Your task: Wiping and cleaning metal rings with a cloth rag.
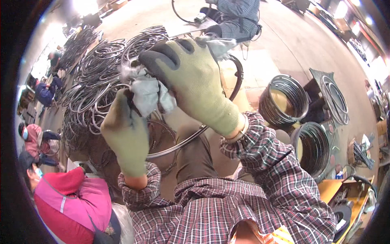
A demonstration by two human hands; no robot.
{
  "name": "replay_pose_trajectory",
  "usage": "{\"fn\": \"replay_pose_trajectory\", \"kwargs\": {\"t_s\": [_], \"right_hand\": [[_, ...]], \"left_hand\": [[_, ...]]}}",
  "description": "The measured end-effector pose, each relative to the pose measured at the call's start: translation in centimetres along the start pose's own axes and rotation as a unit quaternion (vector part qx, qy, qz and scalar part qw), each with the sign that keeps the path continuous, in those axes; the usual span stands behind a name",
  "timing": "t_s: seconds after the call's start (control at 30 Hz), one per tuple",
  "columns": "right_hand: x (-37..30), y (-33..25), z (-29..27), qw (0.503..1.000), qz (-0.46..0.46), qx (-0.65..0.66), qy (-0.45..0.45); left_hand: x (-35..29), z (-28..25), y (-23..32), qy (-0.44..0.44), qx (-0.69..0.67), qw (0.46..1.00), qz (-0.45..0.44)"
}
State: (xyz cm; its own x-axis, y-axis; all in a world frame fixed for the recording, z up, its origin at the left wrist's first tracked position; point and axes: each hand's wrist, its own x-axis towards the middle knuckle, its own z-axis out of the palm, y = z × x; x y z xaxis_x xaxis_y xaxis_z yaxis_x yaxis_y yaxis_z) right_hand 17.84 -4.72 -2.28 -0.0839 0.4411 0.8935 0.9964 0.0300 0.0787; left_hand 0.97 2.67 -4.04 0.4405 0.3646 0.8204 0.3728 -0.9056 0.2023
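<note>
I hold up a thin metal wheel rim (183, 143), dark and silver, tilted in front of my knees. My left hand (126, 136), in a green work glove with dark fingers, is closed at the rim's left side; its grip is partly hidden. My gloved right hand (193, 79) is closed around a crumpled grey-white rag (145, 94) at the upper left part of the rim. The rag hangs between my two hands, against my left fingertips. Another bit of pale cloth (222, 46) shows beyond my right knuckles.
A large heap of loose rims (95, 69) lies to the left. Rims stand in a coiled stack (283, 99) on the right, with another stack (310, 148) nearer. A person in pink (77, 203) sits close at my left; another person (239, 18) sits ahead. A yellow machine (331, 189) stands at right.
</note>
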Motion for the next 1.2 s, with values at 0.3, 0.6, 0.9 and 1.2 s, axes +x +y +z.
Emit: {"fn": "replay_pose_trajectory", "kwargs": {"t_s": [0.3, 0.6, 0.9, 1.2], "right_hand": [[-11.6, 8.0, 1.7, 0.89, 0.409, 0.185, 0.075], [-6.8, 7.0, -0.5, 0.958, 0.253, 0.119, 0.06], [-6.4, 8.2, 0.0, 0.969, 0.205, 0.113, 0.078], [-16.6, 10.4, 2.5, 0.813, 0.434, 0.372, 0.113]], "left_hand": [[-0.3, 0.3, -1.1, -0.027, -0.007, 0.996, -0.081], [0.8, 1.0, -1.0, -0.022, -0.017, 0.998, -0.059], [0.2, 2.0, -0.9, 0.003, -0.08, 0.993, -0.081], [-0.4, 1.4, -2.5, 0.05, -0.037, 0.996, -0.063]]}}
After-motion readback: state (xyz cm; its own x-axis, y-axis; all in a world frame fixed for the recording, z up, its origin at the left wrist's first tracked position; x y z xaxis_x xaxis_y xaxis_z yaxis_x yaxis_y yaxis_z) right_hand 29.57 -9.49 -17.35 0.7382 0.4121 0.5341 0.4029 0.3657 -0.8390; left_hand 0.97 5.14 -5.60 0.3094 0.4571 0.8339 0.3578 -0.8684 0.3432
